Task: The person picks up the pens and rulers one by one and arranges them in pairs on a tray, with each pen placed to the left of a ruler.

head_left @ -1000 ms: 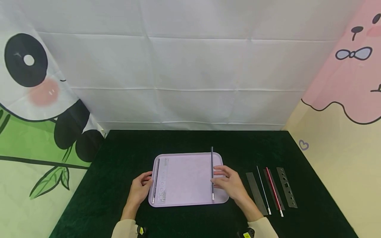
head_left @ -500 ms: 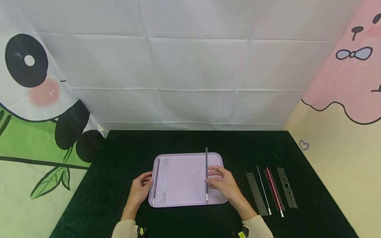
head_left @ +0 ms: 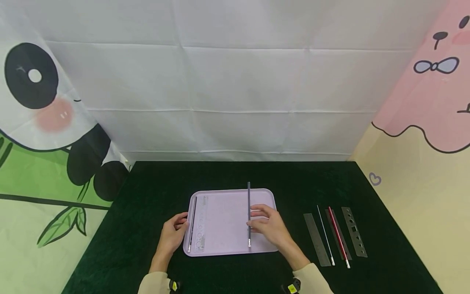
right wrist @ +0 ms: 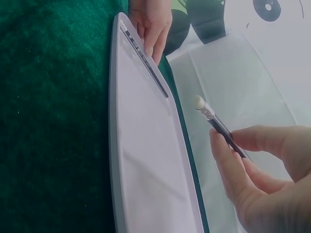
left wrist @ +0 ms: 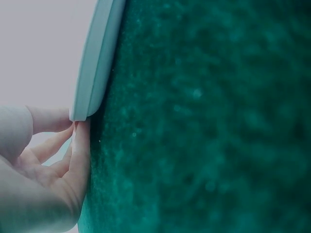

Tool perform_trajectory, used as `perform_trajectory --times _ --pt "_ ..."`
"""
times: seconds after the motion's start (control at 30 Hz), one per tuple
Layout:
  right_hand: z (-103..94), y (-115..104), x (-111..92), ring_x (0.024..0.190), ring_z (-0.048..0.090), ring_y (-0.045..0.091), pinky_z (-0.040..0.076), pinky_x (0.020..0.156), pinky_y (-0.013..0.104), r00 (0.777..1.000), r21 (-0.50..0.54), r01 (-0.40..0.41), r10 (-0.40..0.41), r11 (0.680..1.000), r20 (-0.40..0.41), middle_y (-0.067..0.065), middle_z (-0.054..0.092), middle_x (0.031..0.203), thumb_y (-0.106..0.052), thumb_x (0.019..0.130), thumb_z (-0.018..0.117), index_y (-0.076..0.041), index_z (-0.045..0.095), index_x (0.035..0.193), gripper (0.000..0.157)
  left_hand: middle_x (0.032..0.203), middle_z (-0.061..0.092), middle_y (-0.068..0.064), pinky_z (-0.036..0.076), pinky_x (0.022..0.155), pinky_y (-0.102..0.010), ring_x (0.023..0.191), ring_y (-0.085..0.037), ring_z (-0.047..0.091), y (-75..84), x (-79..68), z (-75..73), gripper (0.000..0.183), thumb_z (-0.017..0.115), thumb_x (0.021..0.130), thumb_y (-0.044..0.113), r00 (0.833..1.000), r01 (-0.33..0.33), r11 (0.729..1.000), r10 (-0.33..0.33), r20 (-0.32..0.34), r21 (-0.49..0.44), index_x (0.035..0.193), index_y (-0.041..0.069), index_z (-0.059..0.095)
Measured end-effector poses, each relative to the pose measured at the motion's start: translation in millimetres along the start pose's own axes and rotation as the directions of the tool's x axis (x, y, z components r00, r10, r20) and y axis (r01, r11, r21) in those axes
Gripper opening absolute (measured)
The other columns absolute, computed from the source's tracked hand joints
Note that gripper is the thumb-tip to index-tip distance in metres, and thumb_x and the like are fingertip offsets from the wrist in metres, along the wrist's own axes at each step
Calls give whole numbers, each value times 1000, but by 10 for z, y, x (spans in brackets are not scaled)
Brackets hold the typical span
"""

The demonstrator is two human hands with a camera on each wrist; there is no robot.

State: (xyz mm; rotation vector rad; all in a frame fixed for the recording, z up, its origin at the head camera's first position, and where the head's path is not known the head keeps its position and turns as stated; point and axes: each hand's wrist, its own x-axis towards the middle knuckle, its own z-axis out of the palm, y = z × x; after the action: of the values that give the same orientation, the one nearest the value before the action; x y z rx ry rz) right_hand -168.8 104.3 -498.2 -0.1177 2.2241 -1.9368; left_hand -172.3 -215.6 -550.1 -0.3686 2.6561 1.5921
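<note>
My right hand (head_left: 271,228) pinches a dark pencil (head_left: 249,200) between thumb and fingers, its white eraser (right wrist: 200,103) towards me. The pencil is held above the lilac tray (head_left: 227,249); in the right wrist view a gap shows between them. My left hand (head_left: 172,232) grips the tray's left edge, thumb at the rim and fingers low against its side in the left wrist view. Inside the tray, along its left side, lies another dark pencil (head_left: 192,224). Beside that is a clear stencil ruler (head_left: 200,228) with round cutouts.
Right of the tray on the dark green cloth (head_left: 293,179) lie a plain grey ruler (head_left: 316,239), a thin silvery pencil (head_left: 326,237), a red pencil (head_left: 338,234) over another grey strip (head_left: 346,250), and a grey stencil ruler (head_left: 354,232). A white curtain (head_left: 235,102) hangs behind.
My right hand has carried the dark pencil leftwards over the tray, from near its right edge towards the middle. The left hand and tray have stayed put.
</note>
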Motion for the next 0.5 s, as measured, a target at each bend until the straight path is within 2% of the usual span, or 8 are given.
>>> perform_trajectory --times 0.3,0.5 --pt "87 -14 42 101 73 31 60 80 36 1000 15 -13 12 1000 7 20 65 122 -4 92 74 1 58 134 44 124 62 -21 50 90 -42 105 -30 59 -11 0 -2 38 56 104 6 1000 -8 1000 8 -1 3 142 1 57" --pt "152 -18 69 100 73 32 60 79 39 1000 43 -18 18 999 10 22 65 122 -2 92 74 3 57 134 46 123 63 -20 50 86 -35 104 -29 59 -27 12 9 38 57 103 6 1000 -9 1000 9 -13 11 141 2 58"
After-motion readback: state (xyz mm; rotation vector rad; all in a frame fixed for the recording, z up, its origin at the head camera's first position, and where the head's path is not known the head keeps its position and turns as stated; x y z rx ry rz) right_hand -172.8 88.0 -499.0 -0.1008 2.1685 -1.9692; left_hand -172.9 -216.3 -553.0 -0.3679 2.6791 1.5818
